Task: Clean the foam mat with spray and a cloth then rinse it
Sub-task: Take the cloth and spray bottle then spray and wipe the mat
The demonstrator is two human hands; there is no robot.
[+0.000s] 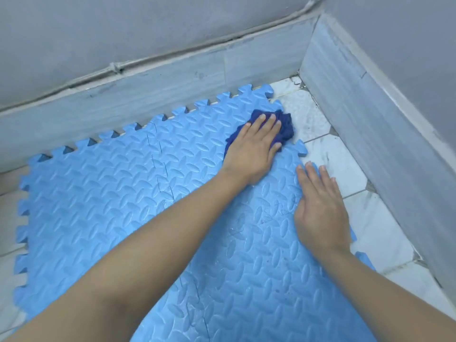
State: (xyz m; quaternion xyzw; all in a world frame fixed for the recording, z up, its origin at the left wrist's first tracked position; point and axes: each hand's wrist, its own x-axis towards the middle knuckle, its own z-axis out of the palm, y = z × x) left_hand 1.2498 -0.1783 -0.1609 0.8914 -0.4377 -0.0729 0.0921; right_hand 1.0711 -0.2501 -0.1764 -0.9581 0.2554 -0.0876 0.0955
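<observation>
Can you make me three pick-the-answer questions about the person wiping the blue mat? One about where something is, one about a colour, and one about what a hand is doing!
1. Where is the cloth?
A. On the mat's far corner, near the wall corner
B. On the bare tiles
C. Hanging on the wall

2. What colour is the cloth?
A. Yellow
B. Dark blue
C. White

3. What is the right hand doing?
A. Squeezing a bottle
B. Lifted in the air
C. Lying flat on the mat's edge

Answers:
1. A, the cloth lies on the mat by its far right corner, under the left hand.
2. B, it is much darker than the light blue mat.
3. C, its fingers are straight, palm down on the mat beside the tiles.
</observation>
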